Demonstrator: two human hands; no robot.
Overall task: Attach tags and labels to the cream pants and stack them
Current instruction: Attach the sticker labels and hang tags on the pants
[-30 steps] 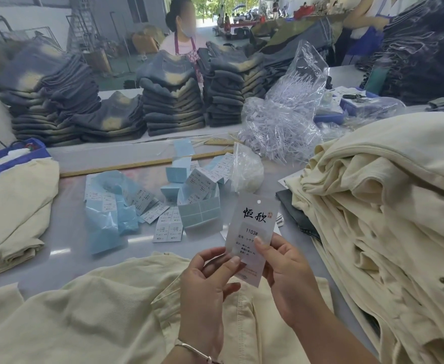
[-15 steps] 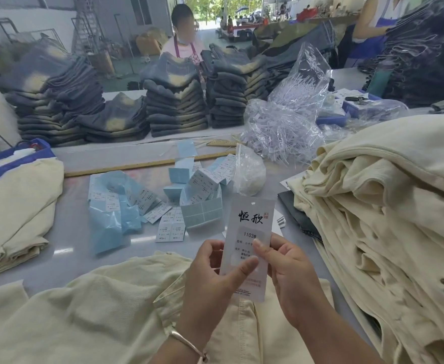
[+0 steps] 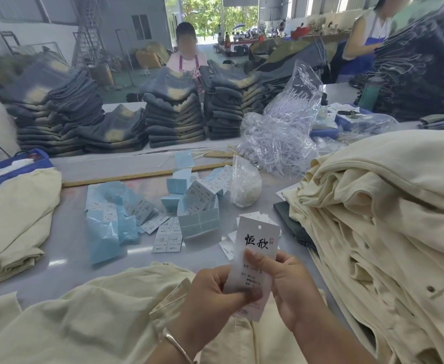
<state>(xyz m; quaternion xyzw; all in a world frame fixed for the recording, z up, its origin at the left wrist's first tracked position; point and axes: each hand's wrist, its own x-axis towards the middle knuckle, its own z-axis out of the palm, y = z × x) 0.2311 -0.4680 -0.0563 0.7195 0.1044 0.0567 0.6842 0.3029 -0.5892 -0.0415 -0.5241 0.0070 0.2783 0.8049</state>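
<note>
A white hang tag (image 3: 256, 240) with black characters stands upright between both my hands, above the cream pants (image 3: 89, 319) spread at the table's near edge. My left hand (image 3: 215, 292) pinches the tag's lower part, thumb across its front. My right hand (image 3: 289, 282) grips its right edge, thumb pressed on the printed middle. A tall heap of cream pants (image 3: 389, 219) fills the right side. A folded cream pile (image 3: 13, 219) lies at the left. Sheets of small printed labels (image 3: 167, 240) and blue backing paper (image 3: 105, 232) are scattered mid-table.
A clear bag of plastic tag fasteners (image 3: 284, 132) sits behind the labels, a smaller bag (image 3: 244, 185) in front of it. A wooden ruler (image 3: 142, 176) crosses the table. Stacks of blue jeans (image 3: 173, 114) line the far side, a blue tray (image 3: 13, 166) at left. Two people work beyond.
My left thumb has slid down to the tag's lower part, and my right thumb has moved onto the tag's middle. The tag stays upright between both hands.
</note>
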